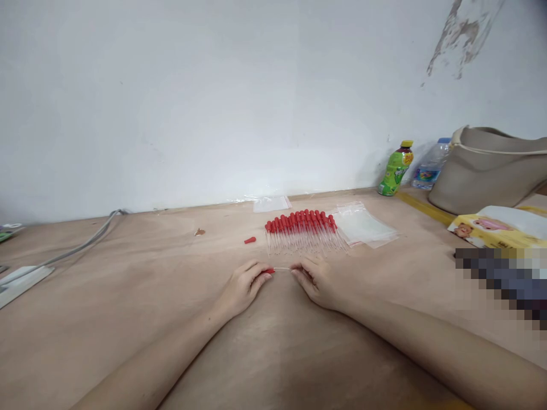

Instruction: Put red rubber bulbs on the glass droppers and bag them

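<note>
Between my two hands a dropper (282, 269) lies sideways, a thin clear tube with a red rubber bulb. My left hand (250, 283) pinches the red bulb end between thumb and fingers. At the other end, my right hand (314, 282) closes its fingertips on the clear tube, hiding its tip. Just beyond my hands is a row of several droppers (303, 225), red bulbs toward the wall and clear tubes toward me. A loose red bulb (250, 240) rests on the brown table covering, left of the row.
Clear plastic zip bags (365, 223) lie right of the row, and another bag (272, 204) lies behind it. A green bottle (395, 169), a water bottle (429, 165), a grey-beige bin (482, 171) and a yellow packet (491, 228) stand or lie at right. A grey cable (92, 239) runs at left.
</note>
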Demonstrator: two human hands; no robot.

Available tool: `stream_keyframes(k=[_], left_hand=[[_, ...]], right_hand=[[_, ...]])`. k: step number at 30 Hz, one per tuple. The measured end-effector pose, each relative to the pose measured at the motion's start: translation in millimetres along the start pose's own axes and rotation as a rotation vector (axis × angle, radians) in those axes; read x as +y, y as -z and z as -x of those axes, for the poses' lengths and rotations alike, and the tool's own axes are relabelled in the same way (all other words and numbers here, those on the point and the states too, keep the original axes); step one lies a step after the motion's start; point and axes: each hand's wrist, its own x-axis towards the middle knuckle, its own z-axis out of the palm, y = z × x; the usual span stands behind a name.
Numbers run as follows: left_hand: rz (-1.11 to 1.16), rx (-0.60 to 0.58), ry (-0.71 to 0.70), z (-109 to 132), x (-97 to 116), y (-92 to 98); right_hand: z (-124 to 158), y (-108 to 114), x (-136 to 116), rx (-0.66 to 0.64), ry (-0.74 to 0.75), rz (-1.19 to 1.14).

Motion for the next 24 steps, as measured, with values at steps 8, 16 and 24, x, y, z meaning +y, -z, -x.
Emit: stream_keyframes(k=[8, 16, 24], left_hand=[[0.202, -0.014, 0.140, 0.3, 3.9, -5.1], [0.319, -0.120, 0.177, 0.1, 6.4, -3.2], [0.298, -0.148, 0.117, -0.5, 9.0, -1.6]], right_hand=[[-1.2, -0.4, 2.8, -0.051, -0.018, -0.122], [-1.1, 2.9, 9.5, -0.165, -0.031, -0.335], [-0.8, 6.0, 12.2, -0.195, -0.017, -0.278]])
